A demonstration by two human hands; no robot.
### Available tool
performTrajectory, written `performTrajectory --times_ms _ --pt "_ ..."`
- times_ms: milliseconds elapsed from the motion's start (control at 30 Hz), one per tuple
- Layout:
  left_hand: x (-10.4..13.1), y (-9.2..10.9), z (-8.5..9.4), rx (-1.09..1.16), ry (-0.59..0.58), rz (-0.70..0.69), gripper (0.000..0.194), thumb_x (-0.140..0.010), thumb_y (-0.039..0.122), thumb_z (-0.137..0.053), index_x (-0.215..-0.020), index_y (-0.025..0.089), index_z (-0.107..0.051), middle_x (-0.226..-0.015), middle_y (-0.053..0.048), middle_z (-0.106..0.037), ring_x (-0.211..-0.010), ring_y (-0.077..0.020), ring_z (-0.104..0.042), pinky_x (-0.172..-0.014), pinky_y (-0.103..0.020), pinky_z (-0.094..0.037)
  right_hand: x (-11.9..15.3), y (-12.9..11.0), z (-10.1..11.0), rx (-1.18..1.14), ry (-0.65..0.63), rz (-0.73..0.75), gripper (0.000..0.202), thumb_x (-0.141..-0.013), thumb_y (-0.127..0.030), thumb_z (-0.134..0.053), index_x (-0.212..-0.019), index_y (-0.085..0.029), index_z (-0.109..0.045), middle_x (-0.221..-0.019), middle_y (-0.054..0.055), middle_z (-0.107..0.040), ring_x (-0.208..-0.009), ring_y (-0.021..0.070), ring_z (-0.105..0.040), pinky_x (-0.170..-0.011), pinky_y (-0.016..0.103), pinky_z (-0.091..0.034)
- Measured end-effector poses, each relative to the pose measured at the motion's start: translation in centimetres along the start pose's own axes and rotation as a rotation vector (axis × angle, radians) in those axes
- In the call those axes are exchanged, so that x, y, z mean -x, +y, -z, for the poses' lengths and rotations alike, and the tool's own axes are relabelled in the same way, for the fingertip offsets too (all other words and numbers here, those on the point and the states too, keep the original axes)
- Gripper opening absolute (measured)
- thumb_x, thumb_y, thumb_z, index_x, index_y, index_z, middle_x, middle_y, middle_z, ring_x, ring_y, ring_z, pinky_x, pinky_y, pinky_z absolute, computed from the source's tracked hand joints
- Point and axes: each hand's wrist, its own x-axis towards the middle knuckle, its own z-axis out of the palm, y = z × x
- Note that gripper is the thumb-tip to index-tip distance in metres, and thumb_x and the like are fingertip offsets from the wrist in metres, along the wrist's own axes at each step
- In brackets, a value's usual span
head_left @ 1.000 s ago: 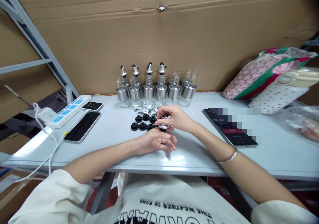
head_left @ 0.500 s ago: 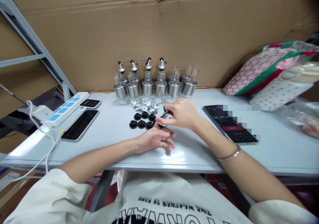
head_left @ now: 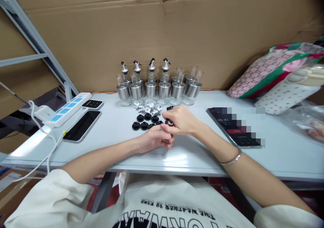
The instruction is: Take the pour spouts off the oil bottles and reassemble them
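My left hand (head_left: 154, 139) and my right hand (head_left: 178, 120) meet over the table, just in front of the black caps. Between their fingertips is a small black and silver piece (head_left: 169, 121), mostly hidden by the fingers. Both hands have their fingers curled in around it. Several round black caps (head_left: 144, 125) lie in rows left of and behind the hands. Silver spout pieces (head_left: 149, 107) are heaped behind the caps, and small black parts (head_left: 170, 107) lie just behind my right hand.
Steel-banded glass bottles (head_left: 151, 90) stand against the cardboard (head_left: 101, 35), some with spouts. At left are a power strip (head_left: 69, 109), a phone (head_left: 82, 126) and cables. At right lie another phone (head_left: 235, 128), a patterned bag (head_left: 260, 69) and a dotted bottle (head_left: 278, 98).
My left hand's fingers have curled inward, and my right hand has closed in on it. The small piece now shows less between them. Small black parts behind my right hand have come into view.
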Motion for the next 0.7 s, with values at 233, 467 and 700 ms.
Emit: performTrajectory --times_ms 233,467,700 --pt "0.12 -0.25 -0.28 -0.273 0.09 0.021 0.037 -0.063 0.035 -0.074 -0.056 0.018 -0.043 -0.043 0.01 -0.037 -0.04 -0.0053 -0.039 -0.048 -0.024 -0.031 -0.05 -0.54 -0.41 -0.063 -0.011 -0.03 0.041 -0.078 -0.054 -0.043 -0.058 -0.019 -0.04 -0.051 -0.001 -0.047 -0.048 0.0087 -0.029 -0.053 0.025 -0.021" --pt "0.73 0.4 -0.1 -0.623 0.079 -0.073 0.027 -0.075 0.031 -0.061 -0.058 0.017 -0.046 -0.04 0.007 -0.044 -0.039 -0.0059 -0.04 -0.046 -0.022 -0.03 -0.23 -0.37 -0.47 0.142 -0.002 0.052 0.064 -0.092 -0.061 -0.021 -0.056 -0.016 -0.05 -0.05 0.002 -0.048 -0.046 0.0101 -0.028 -0.053 0.028 -0.019" --pt "0.83 -0.33 0.0 -0.663 0.112 -0.137 0.024 -0.076 0.027 -0.051 -0.056 0.018 -0.042 -0.039 0.008 -0.041 -0.037 -0.0048 -0.036 -0.045 -0.022 -0.029 0.0 -0.2 -0.86 0.319 0.114 0.237 0.069 -0.098 -0.049 -0.014 -0.061 -0.015 -0.06 -0.051 0.004 -0.054 -0.046 0.012 -0.035 -0.057 0.029 -0.023"
